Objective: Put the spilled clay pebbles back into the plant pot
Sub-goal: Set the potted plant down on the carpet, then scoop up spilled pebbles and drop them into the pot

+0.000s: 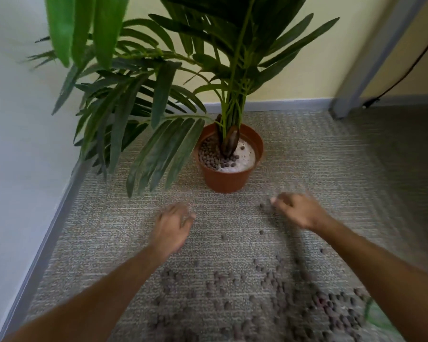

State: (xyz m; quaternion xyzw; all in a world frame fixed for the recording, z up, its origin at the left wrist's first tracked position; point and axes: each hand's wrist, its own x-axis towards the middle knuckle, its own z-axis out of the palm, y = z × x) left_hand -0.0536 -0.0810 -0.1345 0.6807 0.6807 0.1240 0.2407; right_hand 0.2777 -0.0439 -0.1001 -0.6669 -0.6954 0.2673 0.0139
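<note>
With both your left hand (174, 224) and right hand (297, 209) hovering loose-fingered and empty near the pot (229, 164), sweep the pebbles (269, 287) strewn on the near carpet (319, 154) into one heap, then scoop handfuls under the fronds (158, 149).

Terracotta-orange pot (229, 178), brown pebbles (269, 287), grey striped carpet (307, 156).

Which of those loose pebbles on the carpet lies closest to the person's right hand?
The lone pebble just left of the right hand's fingertips; the other spilled pebbles lie farther back, toward the camera.
</note>
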